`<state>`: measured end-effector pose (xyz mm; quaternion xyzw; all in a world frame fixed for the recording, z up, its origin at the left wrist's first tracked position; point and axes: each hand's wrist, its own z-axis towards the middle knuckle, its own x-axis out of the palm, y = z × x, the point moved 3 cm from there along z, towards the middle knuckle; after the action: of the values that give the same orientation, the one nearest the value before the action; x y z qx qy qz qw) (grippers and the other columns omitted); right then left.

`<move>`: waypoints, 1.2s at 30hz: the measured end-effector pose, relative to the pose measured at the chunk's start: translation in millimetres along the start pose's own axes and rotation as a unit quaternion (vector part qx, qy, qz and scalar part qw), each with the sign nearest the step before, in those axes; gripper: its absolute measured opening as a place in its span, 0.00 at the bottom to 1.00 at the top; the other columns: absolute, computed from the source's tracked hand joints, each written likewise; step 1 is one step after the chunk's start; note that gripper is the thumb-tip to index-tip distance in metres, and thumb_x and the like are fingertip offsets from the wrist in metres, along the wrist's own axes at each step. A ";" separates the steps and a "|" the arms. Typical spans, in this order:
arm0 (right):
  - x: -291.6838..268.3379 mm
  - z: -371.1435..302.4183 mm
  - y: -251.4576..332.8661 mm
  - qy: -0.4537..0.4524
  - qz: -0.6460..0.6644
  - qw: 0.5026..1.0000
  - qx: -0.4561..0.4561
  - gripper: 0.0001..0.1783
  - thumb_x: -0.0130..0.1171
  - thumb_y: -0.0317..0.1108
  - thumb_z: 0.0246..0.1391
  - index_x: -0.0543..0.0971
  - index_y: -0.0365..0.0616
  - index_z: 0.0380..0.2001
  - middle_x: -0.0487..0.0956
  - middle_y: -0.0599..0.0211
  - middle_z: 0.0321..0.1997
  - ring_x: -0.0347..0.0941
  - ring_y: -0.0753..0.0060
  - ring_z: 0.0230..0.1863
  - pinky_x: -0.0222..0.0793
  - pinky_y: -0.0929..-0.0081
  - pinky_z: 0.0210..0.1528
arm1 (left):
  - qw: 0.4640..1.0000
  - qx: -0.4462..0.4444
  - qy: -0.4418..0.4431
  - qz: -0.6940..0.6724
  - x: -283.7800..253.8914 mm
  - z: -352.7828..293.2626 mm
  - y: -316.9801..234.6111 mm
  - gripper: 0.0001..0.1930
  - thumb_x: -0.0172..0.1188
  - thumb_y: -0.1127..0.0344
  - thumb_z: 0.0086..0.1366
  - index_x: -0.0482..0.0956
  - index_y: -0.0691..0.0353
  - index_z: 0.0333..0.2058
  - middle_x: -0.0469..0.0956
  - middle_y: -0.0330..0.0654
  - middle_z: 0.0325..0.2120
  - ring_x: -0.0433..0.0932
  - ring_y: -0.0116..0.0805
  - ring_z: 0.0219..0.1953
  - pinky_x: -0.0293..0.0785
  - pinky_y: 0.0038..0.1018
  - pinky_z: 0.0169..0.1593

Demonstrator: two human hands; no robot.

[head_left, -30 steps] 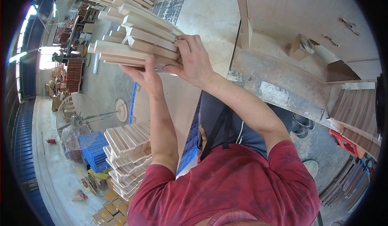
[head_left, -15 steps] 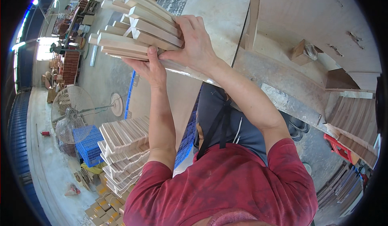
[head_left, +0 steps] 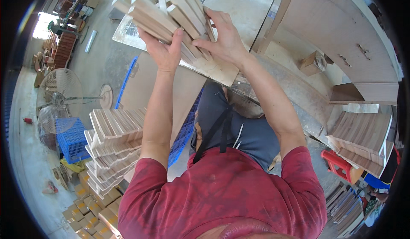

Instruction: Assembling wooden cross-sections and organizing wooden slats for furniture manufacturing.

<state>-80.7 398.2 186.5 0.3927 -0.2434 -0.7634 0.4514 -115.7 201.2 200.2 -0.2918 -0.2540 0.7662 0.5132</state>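
A bundle of pale wooden strips (head_left: pixel 171 14) is held up in front of me between both hands. My left hand (head_left: pixel 164 51) grips the bundle's near end from below and the left. My right hand (head_left: pixel 224 40) presses flat against the bundle's right side, fingers spread over the strips. The bundle hangs over a worn sheet-covered worktable (head_left: pixel 222 70). My red shirt and dark apron fill the lower middle.
A tall stack of the same wooden strips (head_left: pixel 113 147) stands at my lower left, beside a blue crate (head_left: pixel 72 138) and a floor fan (head_left: pixel 55 93). Cut boards (head_left: pixel 363 140) are stacked at the right, by a red stool (head_left: pixel 337 164). A small wooden block (head_left: pixel 314 61) lies on the bench.
Both hands have carried the bundle of strips toward the right and further over the worktable. The grip is the same. The view has swung, so the stack at lower left looks nearer.
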 end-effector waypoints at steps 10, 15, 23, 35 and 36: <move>10.2 -12.9 4.0 -0.026 -0.072 0.996 0.035 0.56 0.81 0.38 0.40 0.62 0.36 0.70 0.72 0.48 0.60 0.70 0.50 0.61 0.75 0.58 0.59 | 0.996 -0.081 0.041 0.023 -4.1 10.6 -23.5 0.63 0.85 0.50 0.44 0.51 0.76 0.67 0.72 0.61 0.57 0.76 0.51 0.58 0.74 0.40 0.61; 26.4 -40.4 4.7 -0.064 -0.037 0.996 0.045 0.49 0.78 0.33 0.39 0.66 0.34 0.65 0.70 0.45 0.59 0.68 0.42 0.59 0.69 0.58 0.63 | 0.998 0.045 0.038 0.039 -5.6 6.3 -7.8 0.59 0.82 0.52 0.50 0.49 0.76 0.67 0.69 0.62 0.58 0.73 0.53 0.60 0.71 0.41 0.62; 41.9 -56.4 25.6 -0.162 -0.100 0.982 -0.008 0.37 0.77 0.31 0.39 0.73 0.37 0.54 0.70 0.46 0.58 0.68 0.42 0.56 0.71 0.54 0.56 | 0.997 0.041 0.053 0.049 -3.9 9.3 -10.6 0.56 0.80 0.54 0.51 0.50 0.76 0.66 0.68 0.61 0.57 0.71 0.54 0.59 0.68 0.43 0.61; 48.1 -53.0 15.9 -0.150 -0.090 0.984 -0.016 0.32 0.78 0.29 0.35 0.75 0.37 0.46 0.73 0.51 0.55 0.66 0.44 0.54 0.67 0.56 0.57 | 0.997 0.067 0.032 0.019 -0.8 -5.6 2.6 0.62 0.79 0.54 0.53 0.40 0.80 0.69 0.62 0.66 0.60 0.66 0.58 0.62 0.64 0.44 0.65; 49.1 -54.5 16.3 -0.156 -0.087 0.984 -0.018 0.32 0.78 0.28 0.35 0.75 0.37 0.46 0.73 0.50 0.55 0.66 0.44 0.55 0.66 0.55 0.57 | 0.998 0.051 0.023 -0.006 -1.1 -8.5 4.0 0.64 0.79 0.53 0.52 0.39 0.80 0.69 0.61 0.66 0.60 0.66 0.58 0.62 0.63 0.45 0.66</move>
<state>-41.9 346.3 148.5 0.2805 -0.2622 -0.8557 0.3468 -111.9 199.6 191.7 -0.2817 -0.2047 0.7680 0.5376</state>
